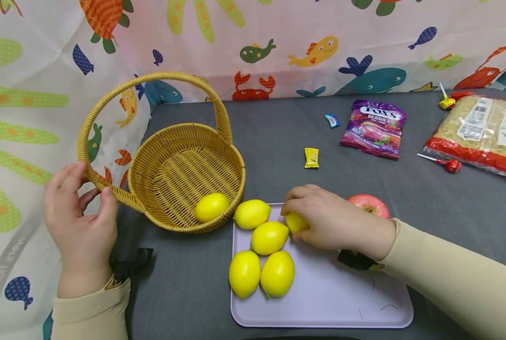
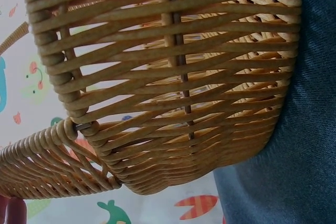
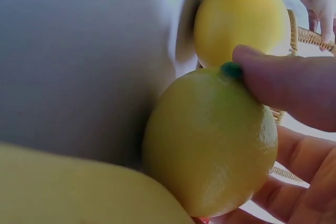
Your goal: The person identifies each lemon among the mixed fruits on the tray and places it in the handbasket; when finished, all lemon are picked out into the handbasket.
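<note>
- Head: right hand (image 1: 327, 219) reaches over the tray's (image 1: 321, 293) back edge, fingers and thumb curled round a lemon (image 1: 296, 222); lifted or resting, cannot tell. Left hand (image 1: 82, 226), fingers up, pinches the handle (image 1: 82, 146) of the basket (image 1: 180, 160) near its base.
- Left wrist: woven wall – probably light, slightly springy; handle the sound hold. Grip itself cannot be judged here.
- Right wrist: lemon smooth, glossy – likely light, firm, a little slippery; best held round its middle. Thumb (image 3: 289, 85) lies against the green tip (image 3: 231, 70).
</note>
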Action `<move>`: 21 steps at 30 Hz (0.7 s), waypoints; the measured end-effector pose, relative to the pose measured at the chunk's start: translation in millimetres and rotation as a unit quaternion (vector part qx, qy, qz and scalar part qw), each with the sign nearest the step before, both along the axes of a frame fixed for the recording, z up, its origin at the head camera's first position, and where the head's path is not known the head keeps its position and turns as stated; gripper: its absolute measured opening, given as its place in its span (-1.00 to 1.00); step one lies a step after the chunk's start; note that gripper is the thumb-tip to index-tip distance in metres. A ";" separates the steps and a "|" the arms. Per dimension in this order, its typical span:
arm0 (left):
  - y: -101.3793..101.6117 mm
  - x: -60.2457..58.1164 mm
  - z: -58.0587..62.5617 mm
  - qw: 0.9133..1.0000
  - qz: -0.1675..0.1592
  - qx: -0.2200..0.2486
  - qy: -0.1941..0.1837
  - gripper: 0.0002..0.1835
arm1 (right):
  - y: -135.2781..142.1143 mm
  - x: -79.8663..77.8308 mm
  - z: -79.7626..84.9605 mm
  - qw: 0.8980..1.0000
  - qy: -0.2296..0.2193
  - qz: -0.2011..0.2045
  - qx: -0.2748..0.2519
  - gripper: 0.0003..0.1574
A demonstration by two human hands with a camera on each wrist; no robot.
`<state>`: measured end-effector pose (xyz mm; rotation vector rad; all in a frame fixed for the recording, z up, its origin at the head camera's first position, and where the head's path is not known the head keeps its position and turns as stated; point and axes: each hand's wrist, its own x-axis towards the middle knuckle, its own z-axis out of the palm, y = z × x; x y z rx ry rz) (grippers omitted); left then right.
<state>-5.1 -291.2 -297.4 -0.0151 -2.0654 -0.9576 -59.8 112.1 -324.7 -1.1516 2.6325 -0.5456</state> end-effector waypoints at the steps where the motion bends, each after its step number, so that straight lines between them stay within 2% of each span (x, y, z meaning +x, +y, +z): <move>1: -0.5 -0.1 -0.4 1.000 0.000 -0.001 0.001 -0.47 | 0.0 -0.3 -0.1 1.000 -0.002 0.000 -0.002 -0.50; 9: -2.0 -0.6 -1.9 1.000 0.002 -0.003 0.002 -0.46 | 4.0 -1.8 9.1 0.999 -0.014 -0.016 -0.025 -0.53; 15: -0.9 -0.7 -1.2 1.000 0.001 0.002 0.002 -0.46 | -0.3 -12.0 38.3 0.997 -0.001 -0.011 -0.070 -0.54; 21: -0.5 -0.5 -0.4 1.000 0.000 0.004 0.001 -0.46 | -29.8 -29.2 63.2 0.992 0.019 0.014 -0.126 -0.53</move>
